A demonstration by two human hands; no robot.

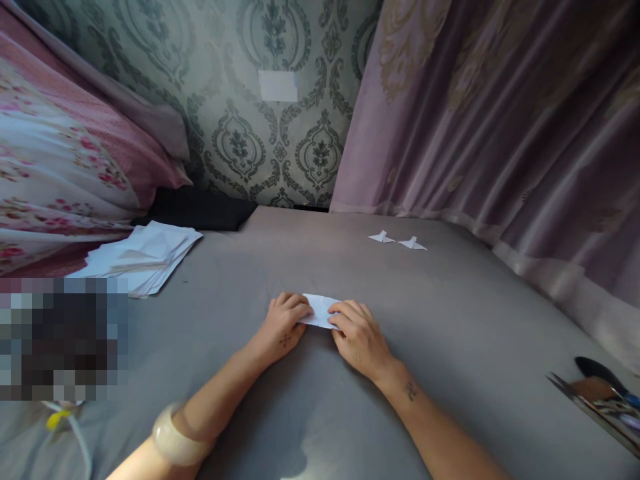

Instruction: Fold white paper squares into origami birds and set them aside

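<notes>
Between my two hands lies a narrow white strip of folded paper, near the middle of the grey-covered surface. My left hand is closed on the strip's left end, fingers curled over the top and the thumb mostly hidden. At the other end, my right hand grips the paper with bent fingers on top and the thumb at the near edge. The ends of the strip are covered by the fingers. A pale bangle circles my left forearm.
Two small folded paper shapes sit at the far right. A stack of white sheets lies at the left beside a black cloth. Pointed tools in a tray stand at the right edge. Curtains hang behind. A blurred patch covers the left.
</notes>
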